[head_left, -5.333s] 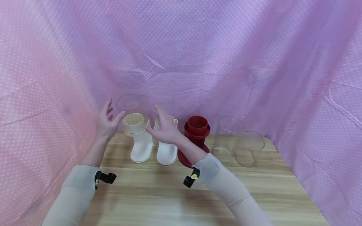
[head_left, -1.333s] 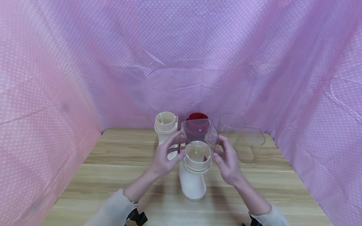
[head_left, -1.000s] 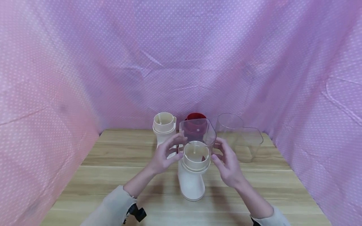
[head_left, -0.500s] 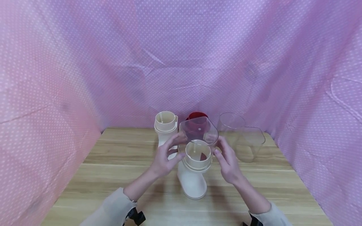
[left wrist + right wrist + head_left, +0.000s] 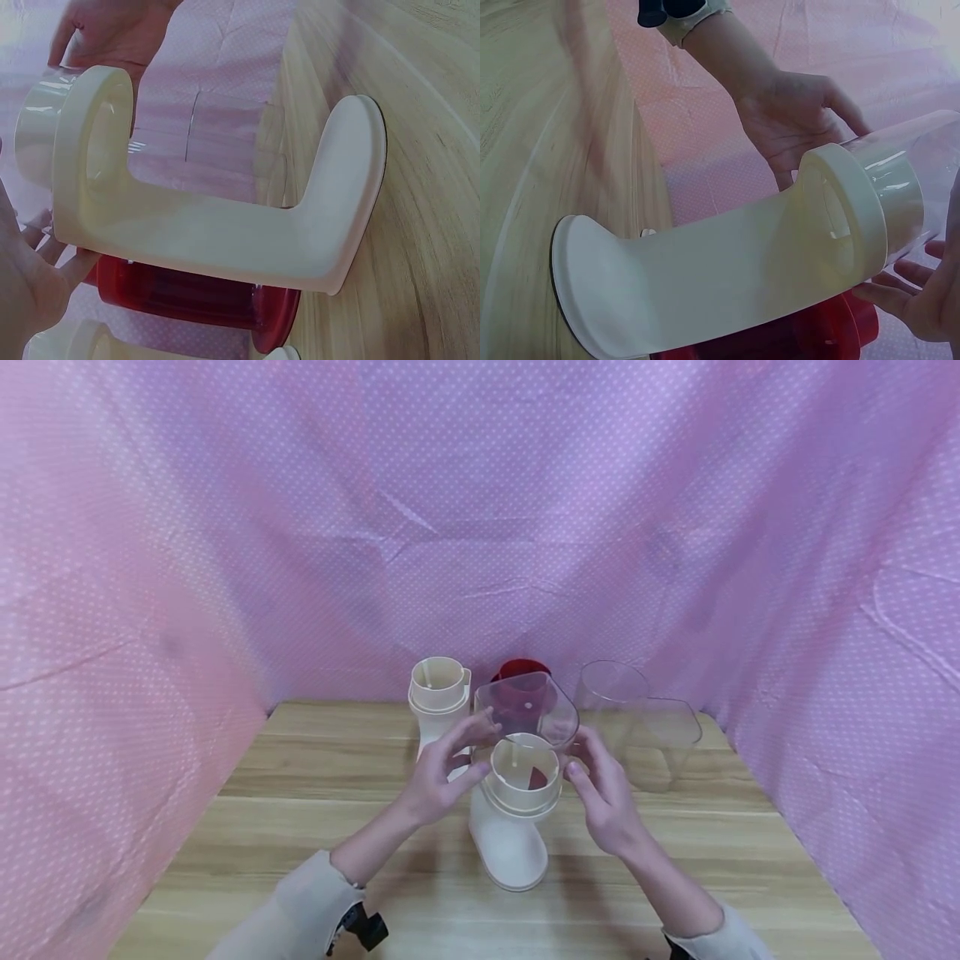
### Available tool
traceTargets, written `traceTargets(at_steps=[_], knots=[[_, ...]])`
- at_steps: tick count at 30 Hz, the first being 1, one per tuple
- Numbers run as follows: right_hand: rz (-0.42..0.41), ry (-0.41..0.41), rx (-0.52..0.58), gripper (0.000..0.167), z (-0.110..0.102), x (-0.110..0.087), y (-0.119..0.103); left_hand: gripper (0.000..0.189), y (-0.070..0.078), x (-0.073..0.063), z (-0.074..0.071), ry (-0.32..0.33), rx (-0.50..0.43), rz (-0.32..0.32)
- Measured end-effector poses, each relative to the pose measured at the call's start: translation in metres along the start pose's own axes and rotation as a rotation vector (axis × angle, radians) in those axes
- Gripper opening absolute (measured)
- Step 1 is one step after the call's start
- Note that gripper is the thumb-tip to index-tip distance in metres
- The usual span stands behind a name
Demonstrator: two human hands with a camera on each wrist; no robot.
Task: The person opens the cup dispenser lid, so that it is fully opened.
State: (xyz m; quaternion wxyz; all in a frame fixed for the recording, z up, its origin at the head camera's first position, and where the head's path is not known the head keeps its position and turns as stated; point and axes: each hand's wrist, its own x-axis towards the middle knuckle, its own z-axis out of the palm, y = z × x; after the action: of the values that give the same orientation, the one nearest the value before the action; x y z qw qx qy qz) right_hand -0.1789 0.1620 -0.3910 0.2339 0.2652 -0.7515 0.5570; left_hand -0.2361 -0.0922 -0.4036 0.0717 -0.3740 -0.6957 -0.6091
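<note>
A white L-shaped stand (image 5: 510,852) with a ring collar and a round foot stands on the table before me. Rising from its collar is a clear plastic container (image 5: 562,714) with a flared, cornered rim. My left hand (image 5: 442,777) holds the container's left side, thumb low near the collar; my right hand (image 5: 606,793) holds its right side. The right wrist view shows the clear wall (image 5: 937,150) fitted round the stand's pale inner ring (image 5: 896,202). In the left wrist view the stand's foot (image 5: 349,172) meets the wood. Some fingers are hidden behind the container.
Behind stand a second white stand (image 5: 438,689) at left and a red stand (image 5: 525,668), partly hidden by the container. Two more clear containers (image 5: 671,722) stand back right. The wooden table (image 5: 315,810) ends at a dotted pink curtain (image 5: 480,527).
Earlier both hands reached, holding nothing, toward this stand at the back left. It now stands front centre with its container, held by both hands. Over the last second it has turned slightly.
</note>
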Motion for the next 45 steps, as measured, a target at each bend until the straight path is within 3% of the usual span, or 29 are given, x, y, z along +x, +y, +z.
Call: traceTargets(at_steps=[8,15,26,38,45], knots=[[-0.053,-0.007,-0.029,0.041,0.001,0.002,0.008,0.061,0.005,-0.004,0.006,0.059,0.061,0.017],[-0.038,0.007,-0.028,0.04,0.0,0.003,0.005,0.061,0.004,-0.007,0.008,0.084,0.1,0.035],[-0.033,0.002,0.029,0.043,0.0,0.0,-0.005,0.065,0.008,-0.005,0.005,0.048,0.08,0.034],[-0.058,0.003,0.017,0.045,0.002,0.0,0.0,0.059,0.011,-0.008,0.011,0.09,0.113,0.03],[-0.054,-0.009,0.021,0.043,-0.001,0.0,-0.001,0.059,0.011,-0.009,0.009,0.076,0.126,0.035]])
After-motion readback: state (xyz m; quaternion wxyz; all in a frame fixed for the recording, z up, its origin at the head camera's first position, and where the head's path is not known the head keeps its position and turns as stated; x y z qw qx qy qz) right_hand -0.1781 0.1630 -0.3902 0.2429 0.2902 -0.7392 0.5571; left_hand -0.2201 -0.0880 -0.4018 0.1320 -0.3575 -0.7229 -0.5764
